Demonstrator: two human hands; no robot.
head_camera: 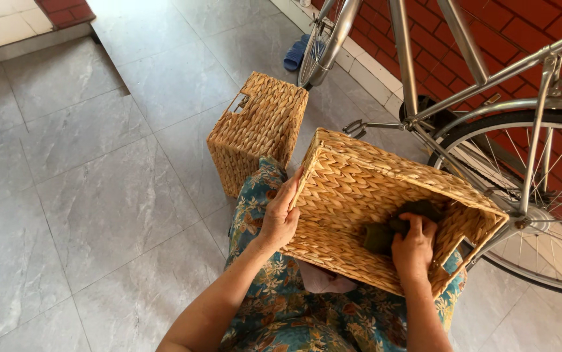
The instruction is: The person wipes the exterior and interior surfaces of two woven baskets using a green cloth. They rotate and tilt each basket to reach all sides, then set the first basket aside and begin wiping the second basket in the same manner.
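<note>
Hands (281,218) steady woven basket (359,195) tilted, opening up-right.

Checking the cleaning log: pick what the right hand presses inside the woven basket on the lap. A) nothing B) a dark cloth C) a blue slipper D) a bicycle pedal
B: the right hand presses a dark cloth against the inner wall of the basket, while the left hand steadies its rim.
</note>
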